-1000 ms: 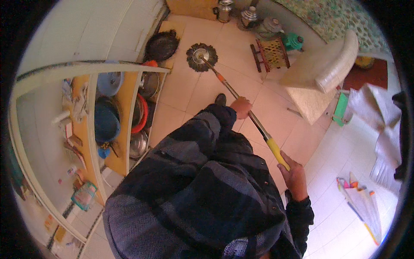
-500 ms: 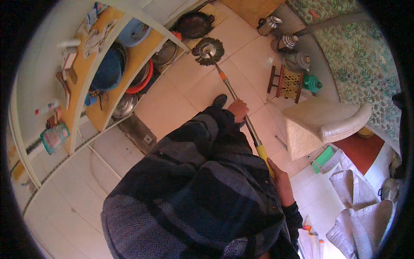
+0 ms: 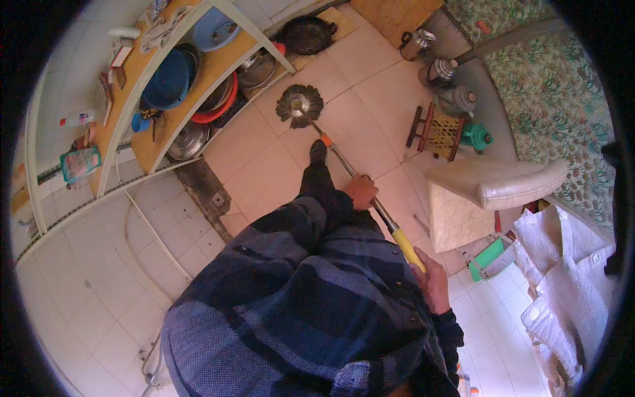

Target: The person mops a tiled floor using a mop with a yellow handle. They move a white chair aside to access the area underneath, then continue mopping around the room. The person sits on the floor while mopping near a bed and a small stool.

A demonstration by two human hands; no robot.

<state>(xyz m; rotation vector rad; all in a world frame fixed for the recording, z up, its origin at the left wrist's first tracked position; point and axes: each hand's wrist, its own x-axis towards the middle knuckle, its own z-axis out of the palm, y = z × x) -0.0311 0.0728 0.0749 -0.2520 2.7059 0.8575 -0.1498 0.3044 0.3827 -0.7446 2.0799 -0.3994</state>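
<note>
While mop [image 3: 299,106] lies on floor [image 3: 254,149], upper centre, my left hand [image 3: 362,192], right hand [image 3: 433,284] grip pole [image 3: 383,214]; wiping seems underway, remainder unclear.

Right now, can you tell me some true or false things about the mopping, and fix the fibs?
1. The right hand holds the mop's yellow grip. True.
2. One hand swings free. False: the left hand grips the metal pole.
3. The mop head is on the floor tiles. True.
4. All the basins are yellow. False: the shelf rack holds a red basin and a blue basin.
</note>
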